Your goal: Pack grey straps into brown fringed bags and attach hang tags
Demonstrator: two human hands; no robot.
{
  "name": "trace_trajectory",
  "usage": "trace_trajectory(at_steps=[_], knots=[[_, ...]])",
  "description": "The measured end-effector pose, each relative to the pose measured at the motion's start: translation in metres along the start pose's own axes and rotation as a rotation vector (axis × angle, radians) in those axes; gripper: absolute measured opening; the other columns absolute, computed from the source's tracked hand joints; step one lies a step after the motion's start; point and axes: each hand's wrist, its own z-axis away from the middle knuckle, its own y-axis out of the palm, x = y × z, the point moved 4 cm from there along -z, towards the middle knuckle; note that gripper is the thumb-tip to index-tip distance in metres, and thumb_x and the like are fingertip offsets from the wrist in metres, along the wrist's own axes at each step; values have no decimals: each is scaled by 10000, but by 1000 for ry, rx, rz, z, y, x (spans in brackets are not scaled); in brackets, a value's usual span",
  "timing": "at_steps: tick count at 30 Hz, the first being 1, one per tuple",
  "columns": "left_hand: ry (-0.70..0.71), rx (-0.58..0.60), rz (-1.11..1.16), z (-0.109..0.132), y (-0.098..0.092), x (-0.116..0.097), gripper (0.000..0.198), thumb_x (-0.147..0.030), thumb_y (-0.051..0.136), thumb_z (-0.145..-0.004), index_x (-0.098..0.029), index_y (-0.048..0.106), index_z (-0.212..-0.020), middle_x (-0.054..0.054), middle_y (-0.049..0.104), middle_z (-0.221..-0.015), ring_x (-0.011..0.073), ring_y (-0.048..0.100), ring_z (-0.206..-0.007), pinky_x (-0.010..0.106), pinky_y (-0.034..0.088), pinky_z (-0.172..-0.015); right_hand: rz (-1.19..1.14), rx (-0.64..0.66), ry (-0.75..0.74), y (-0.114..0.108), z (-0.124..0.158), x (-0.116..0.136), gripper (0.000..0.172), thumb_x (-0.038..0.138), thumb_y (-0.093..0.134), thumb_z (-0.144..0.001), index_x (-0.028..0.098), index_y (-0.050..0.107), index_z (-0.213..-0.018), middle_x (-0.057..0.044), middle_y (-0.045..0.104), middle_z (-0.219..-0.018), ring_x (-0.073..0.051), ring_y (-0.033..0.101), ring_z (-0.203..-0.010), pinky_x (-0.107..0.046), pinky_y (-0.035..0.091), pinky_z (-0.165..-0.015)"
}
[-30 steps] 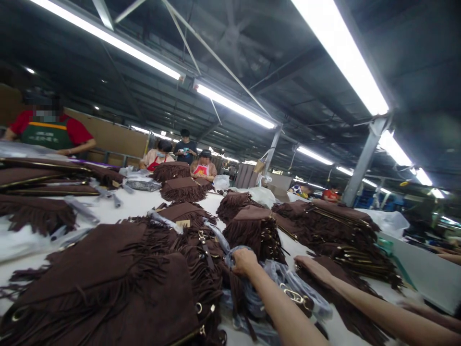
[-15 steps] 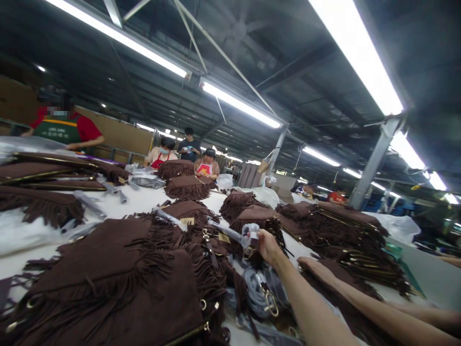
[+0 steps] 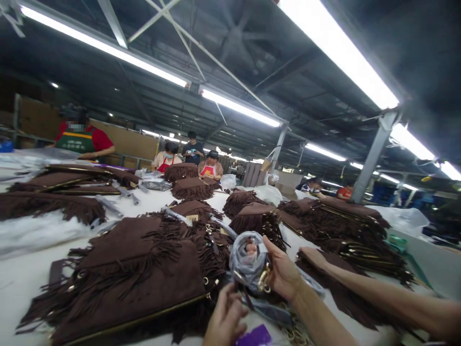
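My right hand [image 3: 283,271] is closed on a coiled strap [image 3: 239,257] wrapped in clear plastic, with gold clasps hanging at its side; fingertips show through the coil's middle. Just below and left of the coil is my left hand [image 3: 227,312], its fingers loosely bent and apart. A purple piece [image 3: 255,335] lies beside it at the bottom edge; whether the hand touches it, I cannot tell. Left of my hands are brown fringed bags [image 3: 144,274] with gold zippers. More plastic-wrapped straps [image 3: 270,310] lie under the coil.
A co-worker's arm [image 3: 353,283] reaches in from the right onto a brown piece [image 3: 342,298]. Stacks of fringed bags [image 3: 345,216] stand on the white table [image 3: 21,293]. Crumpled plastic [image 3: 43,233] lies left. A person in a green apron [image 3: 77,142] and others work farther back.
My right hand has brought the wrapped strap lower and nearer, and its coil now faces me. My left hand has come into view from below, with the purple piece beside it.
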Motion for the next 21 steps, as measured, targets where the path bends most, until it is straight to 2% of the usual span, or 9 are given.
trace_trajectory(at_steps=[2, 4, 6, 8, 10, 13, 15, 18, 21], knots=[[-22, -146, 363, -1, -6, -17, 724, -722, 434, -848, -273, 338, -1408, 113, 463, -1433, 246, 548, -1213, 347, 473, -929, -78, 36, 80, 13, 23, -21, 284, 413, 671, -842, 136, 657, -904, -13, 674, -645, -172, 663, -608, -342, 563, -724], [-41, -207, 570, 6, -5, -32, 777, -698, 646, -718, -201, 468, -1287, 145, 593, -1272, 236, 646, -1008, 312, 509, -780, -93, 31, 140, 20, 42, -42, 333, 449, 718, -795, 131, 672, -886, -17, 671, -639, -174, 658, -604, -330, 562, -711], [-66, -246, 541, 18, -3, -43, 733, -630, 786, -596, -147, 568, -1103, 134, 678, -1064, 206, 664, -796, 284, 499, -647, -12, -31, 126, 23, 56, -60, 355, 457, 772, -740, 137, 686, -868, -30, 690, -681, -176, 663, -634, -297, 554, -685], [-64, -338, 462, 37, -8, -51, 658, -536, 859, -522, -134, 594, -971, 92, 704, -904, 181, 647, -707, 267, 485, -614, 132, -73, 70, 28, 65, -75, 341, 415, 819, -699, 153, 696, -881, -30, 710, -744, -167, 662, -671, -263, 539, -668], [-18, -402, 377, 60, -19, -61, 569, -438, 876, -518, -133, 598, -910, 57, 709, -792, 163, 640, -676, 254, 477, -631, 249, -46, 20, 37, 69, -91, 349, 387, 837, -683, 173, 701, -922, -21, 717, -785, -167, 662, -717, -254, 527, -683], [41, -415, 224, 95, -41, -76, 493, -360, 871, -530, -129, 603, -873, 37, 705, -712, 145, 628, -628, 241, 464, -631, 286, 36, -31, 57, 67, -117, 428, 456, 822, -681, 189, 693, -989, -20, 711, -797, -187, 659, -761, -266, 511, -693], [-1, -412, 164, 113, -56, -81, 543, -394, 871, -533, -123, 606, -923, 45, 710, -738, 150, 635, -630, 242, 462, -622, 269, 67, -46, 69, 63, -134, 478, 519, 797, -688, 192, 682, -1017, -15, 696, -758, -181, 643, -700, -268, 497, -646], [-93, -396, 111, 130, -74, -81, 658, -538, 835, -548, -107, 615, -995, 53, 697, -722, 164, 630, -596, 246, 443, -568, 240, 111, -28, 85, 56, -158, 523, 598, 733, -722, 190, 663, -1043, 8, 651, -676, -164, 601, -593, -276, 474, -591], [-68, -442, 54, 136, -83, -81, 607, -584, 786, -587, -97, 640, -919, 23, 644, -637, 140, 572, -526, 249, 420, -539, 240, 104, -47, 96, 50, -173, 537, 630, 696, -740, 190, 654, -1045, 23, 623, -650, -155, 576, -576, -269, 460, -584]])
